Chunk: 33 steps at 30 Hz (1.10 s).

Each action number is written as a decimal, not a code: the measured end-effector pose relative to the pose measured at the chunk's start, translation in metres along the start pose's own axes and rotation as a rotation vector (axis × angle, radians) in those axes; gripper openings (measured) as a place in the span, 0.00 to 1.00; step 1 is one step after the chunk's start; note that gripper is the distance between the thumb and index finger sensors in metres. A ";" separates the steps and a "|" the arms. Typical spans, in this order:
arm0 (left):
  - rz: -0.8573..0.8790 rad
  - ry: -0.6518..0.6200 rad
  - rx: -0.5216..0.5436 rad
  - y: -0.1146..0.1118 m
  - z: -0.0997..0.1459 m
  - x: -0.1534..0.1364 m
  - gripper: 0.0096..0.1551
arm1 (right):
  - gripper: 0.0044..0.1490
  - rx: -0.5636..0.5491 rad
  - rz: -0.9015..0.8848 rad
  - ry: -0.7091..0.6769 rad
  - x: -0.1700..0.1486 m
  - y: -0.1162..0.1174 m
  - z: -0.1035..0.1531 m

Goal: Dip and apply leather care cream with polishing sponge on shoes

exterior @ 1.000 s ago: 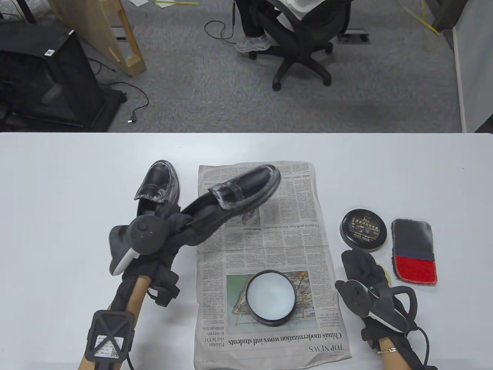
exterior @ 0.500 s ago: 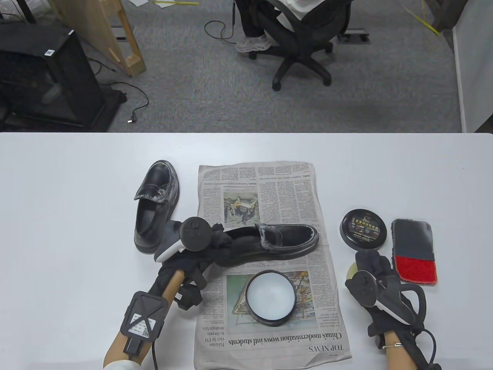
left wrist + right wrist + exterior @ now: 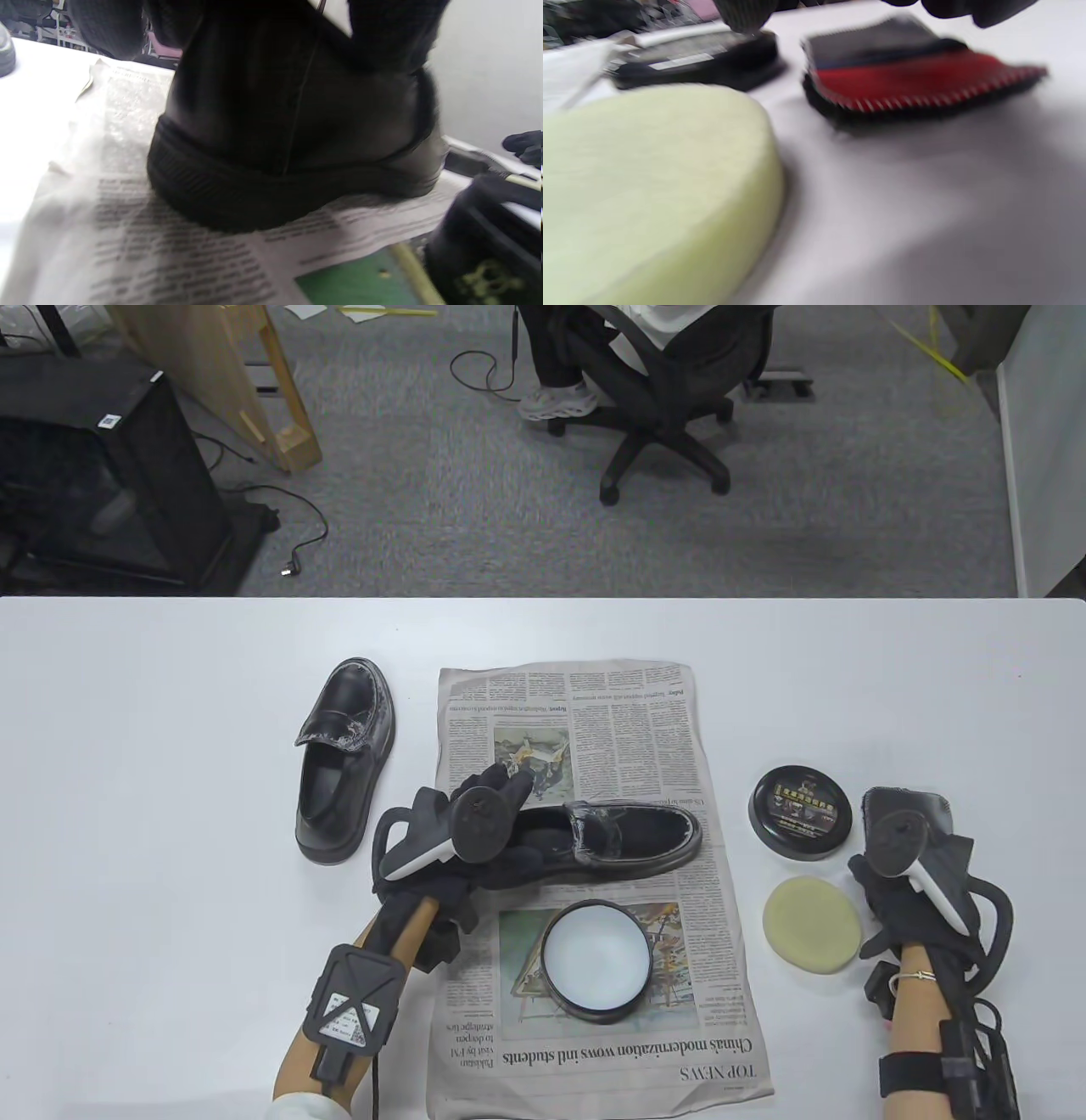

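On the newspaper (image 3: 594, 712), just beyond the open cream tin (image 3: 596, 960): black loafer (image 3: 628, 836) lying crosswise, sole down, toe pointing away from the left hand (image 3: 475, 836). White smears visible on its strap and vamp. Left hand at the heel end, fingers partly spread over the heel opening; left wrist view shows gloved fingers (image 3: 394, 34) draped over the back of the heel, sole flat on print. Whether gripping or merely resting: cannot tell.

Right of the newspaper: polishing sponge (image 3: 812, 913) lying free on the table (image 3: 127, 729), near the tin lid (image 3: 801, 813). Right hand (image 3: 912, 869) past the sponge, over the near end of the red-and-grey cloth (image 3: 908, 806). Fingers hidden under the tracker in the table view; right wrist view blurred, fingertips only at top edge, apparently above the cloth (image 3: 912, 72). Holding nothing visible; degree of curl not readable.

Left of the newspaper: second loafer (image 3: 344, 759), also cream-streaked, untouched.

Risks, as judgement:
- Sponge not in hand; reaching for cloth instead would skip the dip step.
- Tin open and close to the heel; sliding or turning the loafer could knock the tin or drag the paper under it.
- Loose hold at heel: pressing with the sponge on the toe could pivot the loafer.
- Overloading the sponge would add to existing white residue in the strap seam.
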<state>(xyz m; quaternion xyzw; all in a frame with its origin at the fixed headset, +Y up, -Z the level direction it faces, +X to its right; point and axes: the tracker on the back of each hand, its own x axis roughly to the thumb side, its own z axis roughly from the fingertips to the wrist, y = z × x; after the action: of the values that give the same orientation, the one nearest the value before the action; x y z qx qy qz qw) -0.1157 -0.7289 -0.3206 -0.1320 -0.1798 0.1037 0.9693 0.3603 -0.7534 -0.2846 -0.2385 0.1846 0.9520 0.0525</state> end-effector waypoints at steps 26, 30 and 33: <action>0.096 0.038 -0.056 -0.013 -0.008 -0.010 0.49 | 0.34 -0.242 0.067 -0.889 0.181 -0.004 0.119; 0.045 0.048 -0.063 -0.012 -0.009 -0.006 0.49 | 0.34 -0.161 -0.058 -0.997 0.224 0.007 0.124; 0.045 0.055 -0.052 -0.013 -0.009 -0.006 0.50 | 0.34 -0.038 -0.065 -0.946 0.236 0.008 0.101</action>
<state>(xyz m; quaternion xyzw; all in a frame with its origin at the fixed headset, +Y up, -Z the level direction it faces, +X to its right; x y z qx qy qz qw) -0.1157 -0.7448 -0.3267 -0.1641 -0.1526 0.1171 0.9675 0.1068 -0.7200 -0.3116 0.2149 0.1156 0.9571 0.1561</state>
